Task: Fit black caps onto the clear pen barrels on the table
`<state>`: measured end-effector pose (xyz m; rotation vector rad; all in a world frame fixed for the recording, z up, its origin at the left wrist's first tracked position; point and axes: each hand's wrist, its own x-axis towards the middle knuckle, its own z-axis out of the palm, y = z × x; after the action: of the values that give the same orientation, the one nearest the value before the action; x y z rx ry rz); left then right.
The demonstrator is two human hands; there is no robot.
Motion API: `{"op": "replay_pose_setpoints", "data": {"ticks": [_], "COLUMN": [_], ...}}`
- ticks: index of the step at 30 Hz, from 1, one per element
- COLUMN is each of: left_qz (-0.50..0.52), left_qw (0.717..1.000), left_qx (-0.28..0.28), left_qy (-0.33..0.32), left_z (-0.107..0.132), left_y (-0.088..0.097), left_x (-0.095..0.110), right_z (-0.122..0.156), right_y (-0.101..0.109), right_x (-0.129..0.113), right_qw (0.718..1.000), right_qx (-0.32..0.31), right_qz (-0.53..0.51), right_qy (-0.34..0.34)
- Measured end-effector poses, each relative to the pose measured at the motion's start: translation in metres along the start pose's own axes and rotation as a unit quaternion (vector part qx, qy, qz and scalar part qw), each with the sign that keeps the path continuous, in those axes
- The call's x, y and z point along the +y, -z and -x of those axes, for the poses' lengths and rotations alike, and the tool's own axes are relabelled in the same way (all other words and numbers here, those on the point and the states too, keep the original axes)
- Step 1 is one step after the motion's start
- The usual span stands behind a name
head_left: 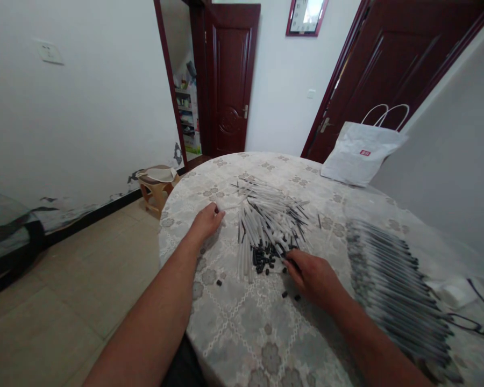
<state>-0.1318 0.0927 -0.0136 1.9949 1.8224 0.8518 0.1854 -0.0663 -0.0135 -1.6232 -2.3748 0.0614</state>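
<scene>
My left hand [207, 220] is closed at the left of a pile, its thumb and fingers pinching the end of a thin whitish tube [229, 207]. The loose pile of white tubes [262, 209] with dark thin rods among them spreads over the middle of the table. In front of it lies a heap of small black caps [261, 260]. My right hand [308, 271] is at the right edge of this heap, fingertips pressed together. What they grip, if anything, is too small to make out.
A round table with a patterned cloth [234, 333] carries everything. Rows of finished-looking grey tubes [395, 285] lie at right, near eyeglasses [463, 322]. A white paper bag [361, 153] stands at the back right. Single black caps [219, 282] lie scattered; a stool [157, 191] is at left.
</scene>
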Motion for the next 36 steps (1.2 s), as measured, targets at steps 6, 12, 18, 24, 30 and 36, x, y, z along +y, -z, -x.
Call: {"op": "replay_pose_setpoints", "data": {"ticks": [6,12,18,24,30,36], "left_qz": [0.082,0.361,0.566,0.621,0.636,0.626], "left_qw": [0.996,0.926,0.811,0.766,0.756,0.766], "left_qx": [-0.017,-0.053,-0.045,-0.058,-0.063,-0.066], "left_qy": [-0.027,0.103,0.142,0.154,0.143,0.133], "left_z": [0.004,0.024,0.061,0.102,0.111,0.11], "left_y": [-0.006,0.0,0.019,0.018,0.007,0.0], "left_x": [-0.002,0.009,0.043,0.073,0.078,0.079], "right_z": [0.001,0.001,0.0,-0.001,-0.001,-0.001], "right_y": [-0.002,-0.003,-0.005,-0.006,-0.003,-0.002], "right_x": [0.003,0.004,-0.001,-0.003,-0.004,-0.004], "right_qw": [1.0,1.0,1.0,0.999,1.0,1.0], "right_qx": [0.004,0.012,0.026,0.042,0.028,0.026], "right_qz": [-0.005,-0.002,0.006,-0.007,0.0,0.005], "right_qy": [-0.012,-0.012,-0.006,0.0,0.003,0.001]}}
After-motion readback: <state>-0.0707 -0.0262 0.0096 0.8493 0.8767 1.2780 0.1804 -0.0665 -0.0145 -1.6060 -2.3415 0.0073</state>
